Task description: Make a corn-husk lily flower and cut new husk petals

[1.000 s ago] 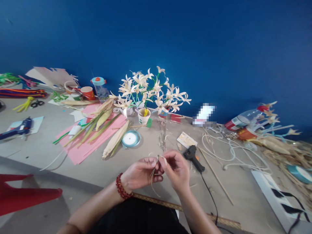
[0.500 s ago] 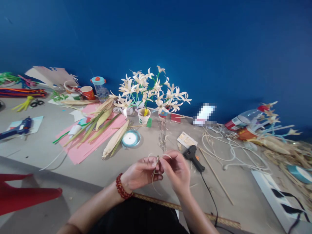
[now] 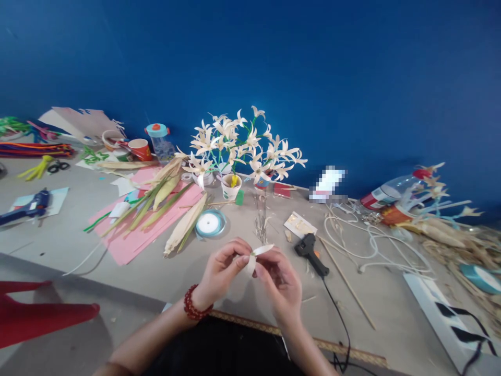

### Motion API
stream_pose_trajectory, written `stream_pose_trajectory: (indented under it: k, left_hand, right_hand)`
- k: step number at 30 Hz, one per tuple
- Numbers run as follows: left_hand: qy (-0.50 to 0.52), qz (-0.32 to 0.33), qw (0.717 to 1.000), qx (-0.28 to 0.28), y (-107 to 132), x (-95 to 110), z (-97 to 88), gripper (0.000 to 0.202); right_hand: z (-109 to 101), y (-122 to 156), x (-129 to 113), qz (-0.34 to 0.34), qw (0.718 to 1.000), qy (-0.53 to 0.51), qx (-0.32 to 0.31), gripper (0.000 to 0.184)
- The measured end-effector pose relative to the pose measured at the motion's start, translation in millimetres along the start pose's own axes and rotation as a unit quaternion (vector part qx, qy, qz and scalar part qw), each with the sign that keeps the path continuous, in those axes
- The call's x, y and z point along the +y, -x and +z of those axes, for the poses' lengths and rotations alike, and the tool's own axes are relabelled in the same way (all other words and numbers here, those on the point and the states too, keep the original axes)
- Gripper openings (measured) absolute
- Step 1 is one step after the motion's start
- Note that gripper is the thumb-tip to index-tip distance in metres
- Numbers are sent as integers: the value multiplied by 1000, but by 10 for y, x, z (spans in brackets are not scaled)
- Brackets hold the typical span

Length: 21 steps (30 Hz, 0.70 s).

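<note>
Low over the table's near side, a small flower [image 3: 261, 250] of pale petal strips, like corn husk, sits between my two hands. My left hand [image 3: 224, 270], below a red bead bracelet, pinches it between thumb and fingertips. From the other side, my right hand [image 3: 281, 279] grips it with thumb and curled fingers. One petal points up to the right and another hangs down; the stem is hidden. Beyond my hands lie thin wires [image 3: 261, 224]. Right of them rests a black glue gun [image 3: 312, 255], and a ribbon spool [image 3: 209, 223] lies at the left.
Similar white flowers [image 3: 235, 141] stand in cups by the blue wall. Corn husks [image 3: 186, 224] and pink paper [image 3: 121, 245] lie left. A wooden stick [image 3: 348, 284], white cable [image 3: 371, 235], plastic bottle [image 3: 391, 190] and power strip [image 3: 434, 318] are right. A red stool [image 3: 47, 313] stands lower left.
The flower has turned in my fingers: thin curved strips showed before, and broad white petals face me now. My left hand has tilted more upright; my right hand has shifted slightly.
</note>
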<state>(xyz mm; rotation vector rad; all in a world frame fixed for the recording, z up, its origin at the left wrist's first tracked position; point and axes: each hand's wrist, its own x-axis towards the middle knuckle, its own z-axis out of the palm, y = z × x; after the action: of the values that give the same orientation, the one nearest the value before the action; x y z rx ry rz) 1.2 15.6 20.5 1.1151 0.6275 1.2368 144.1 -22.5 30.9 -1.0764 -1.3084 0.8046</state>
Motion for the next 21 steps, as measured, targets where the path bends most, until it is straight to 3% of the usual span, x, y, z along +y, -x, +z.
stream_pose_trajectory:
  k: [8,14,21]
  left_hand:
    - [-51,48,998,8,31,-37,11,12]
    - [-53,50,997,19,50,-53,15,9]
    - [-116,108,987,34,72,-73,21,12]
  right_hand:
    - [71,19,9,-46,998,25,43,6]
    - [100,19,19,-74,995,33,52,10]
    - [128,16,14,-93,994,36,55,12]
